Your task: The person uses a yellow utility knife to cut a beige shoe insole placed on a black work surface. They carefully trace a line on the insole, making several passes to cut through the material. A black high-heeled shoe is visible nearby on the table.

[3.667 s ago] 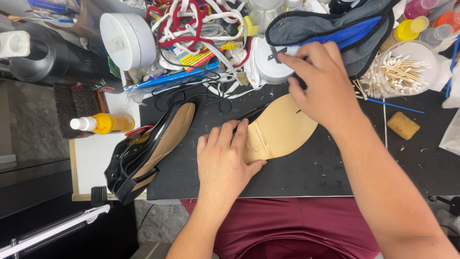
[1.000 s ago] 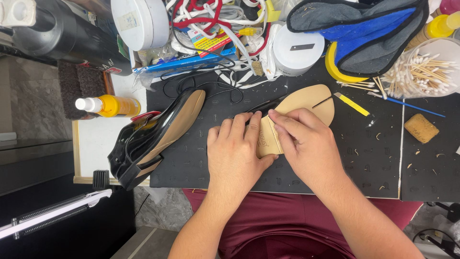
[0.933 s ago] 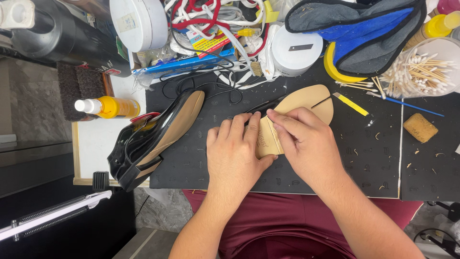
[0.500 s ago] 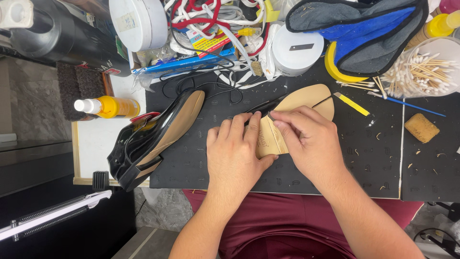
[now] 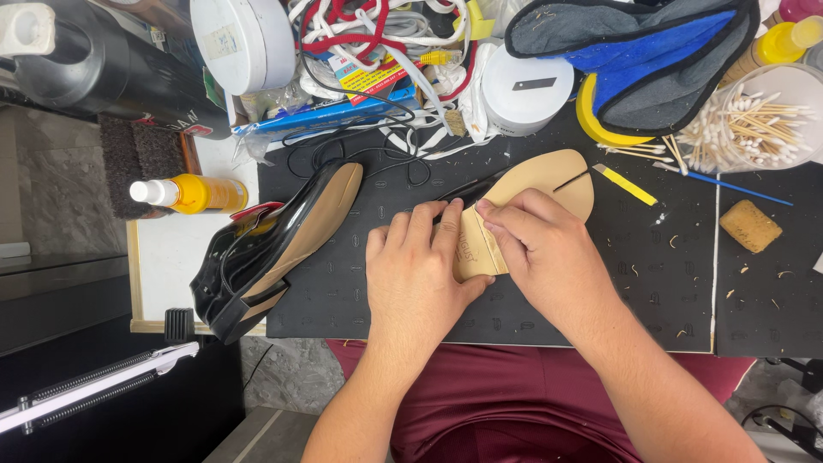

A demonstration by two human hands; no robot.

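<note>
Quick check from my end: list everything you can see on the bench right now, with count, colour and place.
Insole: 1, tan, mat centre, under both hands.
Shoe: 1, glossy black with tan lining, on its side at mat's left edge.
Cutting mat: 1, black, covers the bench.
Squeeze bottle: 1, yellow with white cap, lying left of the shoe.
Round tub: 1, white, top centre.
Fabric pouch: 1, grey and blue, top right.
Cotton swabs cup: 1, clear, right.
Sponge block: 1, tan, far right.
Cords: tangle, white and red, top centre.
Left hand: flat on the insole's heel end.
Right hand: fingertips pressing the insole.
</note>
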